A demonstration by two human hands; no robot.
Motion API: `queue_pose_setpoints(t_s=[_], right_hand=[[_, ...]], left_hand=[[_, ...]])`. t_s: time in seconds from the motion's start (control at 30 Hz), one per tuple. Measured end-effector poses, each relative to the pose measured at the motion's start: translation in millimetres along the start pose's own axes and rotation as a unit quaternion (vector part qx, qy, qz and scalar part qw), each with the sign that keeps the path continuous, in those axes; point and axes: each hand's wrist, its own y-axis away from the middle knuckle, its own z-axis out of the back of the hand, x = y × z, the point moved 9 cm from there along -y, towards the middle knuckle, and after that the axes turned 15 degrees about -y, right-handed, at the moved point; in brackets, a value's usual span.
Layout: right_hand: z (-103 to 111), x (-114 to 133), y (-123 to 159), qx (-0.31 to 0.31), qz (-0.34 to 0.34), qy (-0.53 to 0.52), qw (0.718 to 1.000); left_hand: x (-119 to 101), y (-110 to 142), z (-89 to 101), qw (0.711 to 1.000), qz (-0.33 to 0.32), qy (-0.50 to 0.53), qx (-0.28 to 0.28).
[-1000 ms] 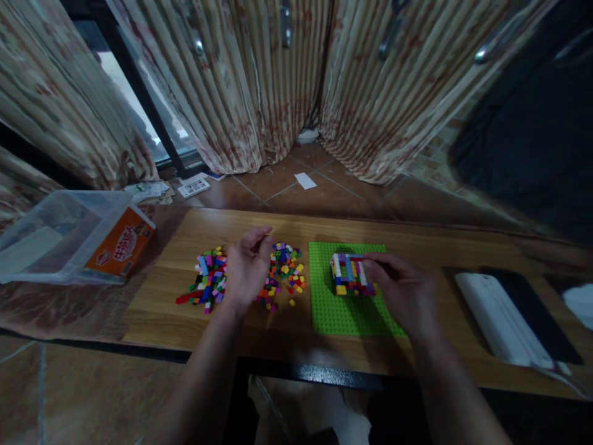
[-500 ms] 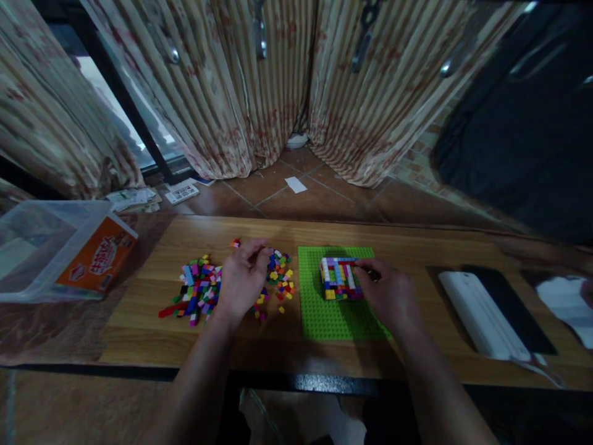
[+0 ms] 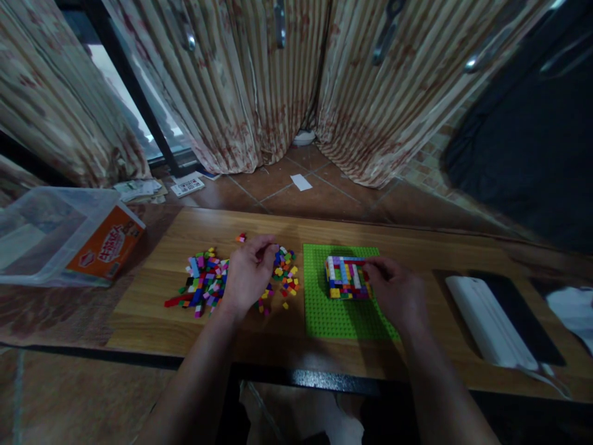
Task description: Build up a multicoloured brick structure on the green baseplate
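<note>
On the green baseplate (image 3: 319, 318) stands a low box-like build of many-coloured toy bricks (image 3: 345, 290), with strips of several colours across its top. My right hand (image 3: 401, 293) is closed at the build's right side, fingertips touching its upper right edge; whether a loose brick is between them is hidden. Over the loose bricks my left hand (image 3: 250, 272) hovers with thumb and forefinger pinched together, and I cannot make out what is in them. Small bricks (image 3: 287, 281) lie right of that hand, and a larger heap of bricks (image 3: 204, 281) lies left of it.
A clear plastic bin (image 3: 55, 235) with an orange label stands at the left. Right of the baseplate lie a white power strip (image 3: 491, 321) with a cord and a dark flat slab (image 3: 523, 315). The wooden table (image 3: 185, 340) has a dark front edge; curtains (image 3: 259, 93) hang behind.
The camera view has shifted slightly, moving the table things a little to the right in the picture. Both hands keep nearly the same places and poses.
</note>
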Motion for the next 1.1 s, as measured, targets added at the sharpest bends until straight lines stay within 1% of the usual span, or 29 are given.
queue_pose_setpoints(t_s=[0.07,0.17,0.33,0.5,0.73,1.0,1.1], right_hand=[[5,0,-1,-0.016,-0.001,-0.007,1.0],[6,-6,-3,-0.021,-0.019,-0.02,0.999],[-1,-21,-8,0.003,-0.073,-0.03,0.997],[-5,-30,-12,0.005,-0.093,-0.049,0.994],[-12,-49,-12,0.011,-0.136,-0.112,0.984],[-17,-54,-12,0.025,-0.164,-0.148,0.975],[-16,-55,-11,0.021,-0.167,-0.157,0.973]], left_hand=[[0,0,0.0,1.0,-0.002,-0.01,0.0],[-1,0,-0.1,1.0,-0.009,-0.018,-0.002],[0,0,0.4,0.999,-0.017,-0.029,-0.009],[-3,0,2.1,0.999,-0.031,-0.033,-0.015],[-4,0,1.8,0.999,-0.022,-0.032,-0.005],[-3,1,0.5,0.999,-0.021,-0.023,-0.008],[-2,1,-0.4,1.0,-0.015,-0.025,-0.001]])
